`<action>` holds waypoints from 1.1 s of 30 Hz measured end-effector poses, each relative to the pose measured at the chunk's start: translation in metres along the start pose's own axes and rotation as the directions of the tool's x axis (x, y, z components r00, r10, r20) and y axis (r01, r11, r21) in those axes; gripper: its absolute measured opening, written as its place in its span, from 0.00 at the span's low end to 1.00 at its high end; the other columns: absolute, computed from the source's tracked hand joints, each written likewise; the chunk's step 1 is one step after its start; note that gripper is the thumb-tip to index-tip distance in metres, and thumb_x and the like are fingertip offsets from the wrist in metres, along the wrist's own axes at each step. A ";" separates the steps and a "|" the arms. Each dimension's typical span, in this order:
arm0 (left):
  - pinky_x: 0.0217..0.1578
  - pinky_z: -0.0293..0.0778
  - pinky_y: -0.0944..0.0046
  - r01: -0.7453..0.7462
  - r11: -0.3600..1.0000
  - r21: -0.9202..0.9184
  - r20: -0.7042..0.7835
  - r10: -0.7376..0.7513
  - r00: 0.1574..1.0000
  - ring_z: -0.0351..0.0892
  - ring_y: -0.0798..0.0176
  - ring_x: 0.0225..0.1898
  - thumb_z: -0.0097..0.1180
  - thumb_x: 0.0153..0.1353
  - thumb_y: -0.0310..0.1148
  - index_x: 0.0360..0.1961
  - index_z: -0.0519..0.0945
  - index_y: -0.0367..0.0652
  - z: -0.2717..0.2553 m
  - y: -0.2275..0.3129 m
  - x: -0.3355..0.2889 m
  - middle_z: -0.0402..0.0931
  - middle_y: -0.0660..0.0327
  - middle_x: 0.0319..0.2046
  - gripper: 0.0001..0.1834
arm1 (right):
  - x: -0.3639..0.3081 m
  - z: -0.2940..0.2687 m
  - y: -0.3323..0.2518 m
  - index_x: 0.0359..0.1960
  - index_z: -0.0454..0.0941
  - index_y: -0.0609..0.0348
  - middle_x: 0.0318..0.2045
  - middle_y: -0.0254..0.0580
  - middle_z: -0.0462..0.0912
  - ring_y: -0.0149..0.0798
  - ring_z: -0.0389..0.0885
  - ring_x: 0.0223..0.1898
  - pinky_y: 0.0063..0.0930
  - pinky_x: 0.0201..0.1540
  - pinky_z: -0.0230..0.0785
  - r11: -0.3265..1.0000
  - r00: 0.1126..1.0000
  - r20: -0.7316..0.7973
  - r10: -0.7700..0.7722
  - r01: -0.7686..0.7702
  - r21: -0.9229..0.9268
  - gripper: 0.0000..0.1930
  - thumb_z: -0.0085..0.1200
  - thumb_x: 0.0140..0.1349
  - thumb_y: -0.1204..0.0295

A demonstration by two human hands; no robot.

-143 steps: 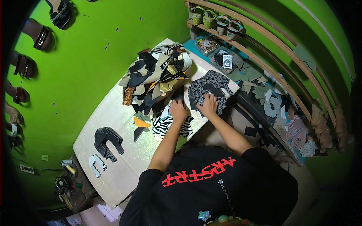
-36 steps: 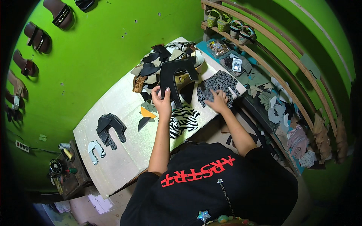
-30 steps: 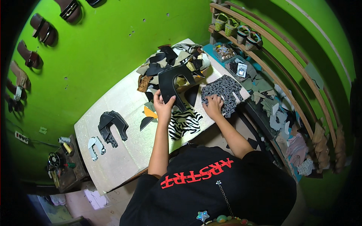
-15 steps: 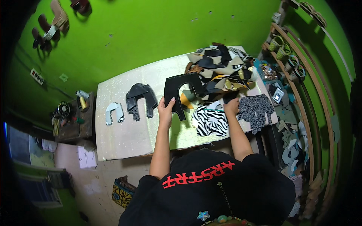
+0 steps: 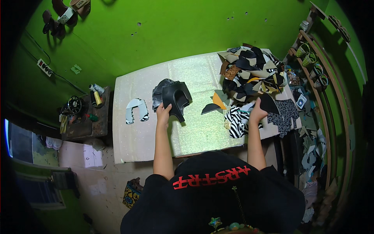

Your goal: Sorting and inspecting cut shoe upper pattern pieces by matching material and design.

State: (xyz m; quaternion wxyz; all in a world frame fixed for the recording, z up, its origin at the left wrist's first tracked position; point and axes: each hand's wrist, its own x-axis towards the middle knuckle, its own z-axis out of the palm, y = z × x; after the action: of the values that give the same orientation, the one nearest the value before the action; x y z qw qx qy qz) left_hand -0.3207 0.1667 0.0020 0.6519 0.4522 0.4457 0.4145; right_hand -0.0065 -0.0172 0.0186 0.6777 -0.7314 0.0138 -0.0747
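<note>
My left hand (image 5: 164, 114) is closed on the lower edge of a black U-shaped shoe-upper piece (image 5: 169, 95). That piece overlaps a stack of similar black pieces (image 5: 157, 91), so I cannot tell whether it rests on them. My right hand (image 5: 257, 114) grips a black curved scrap (image 5: 269, 103) above the zebra-striped pieces (image 5: 236, 123) and beside a grey-black speckled material (image 5: 287, 115). A pale U-shaped piece (image 5: 136, 106) with black-and-white patterned ends lies left of the stack. Between my hands lie a dark half-round scrap (image 5: 210, 109) and a yellow-orange one (image 5: 219, 100).
A heap of mixed scraps (image 5: 253, 70) covers the far right of the pale table (image 5: 132, 148). A small dark table (image 5: 91, 124) with thread spools (image 5: 96, 97) stands at the left. Wooden racks (image 5: 325, 113) with shoes run along the right, above more scraps. A patterned bag (image 5: 131, 194) sits on the floor.
My left hand has carried the black U-shaped piece leftward over the black stack. My right hand has come up with the black scrap. The view has shifted slightly.
</note>
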 end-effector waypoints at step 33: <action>0.44 0.67 0.62 -0.043 0.814 0.579 -0.115 0.135 0.984 0.74 0.53 0.43 0.50 0.52 0.22 0.48 0.64 0.34 -0.069 -0.016 0.063 0.73 0.48 0.40 0.20 | -0.199 0.194 0.006 0.40 0.70 0.63 0.33 0.55 0.78 0.55 0.76 0.38 0.37 0.40 0.68 0.887 0.608 0.774 -0.175 0.439 -0.145 0.20 0.60 0.42 0.78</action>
State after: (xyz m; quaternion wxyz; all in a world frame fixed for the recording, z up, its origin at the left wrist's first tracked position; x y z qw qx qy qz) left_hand -0.3676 0.2375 -0.0399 0.4297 0.6151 0.5761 0.3241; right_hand -0.1779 0.1983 -0.0187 0.4718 -0.7878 -0.3787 0.1162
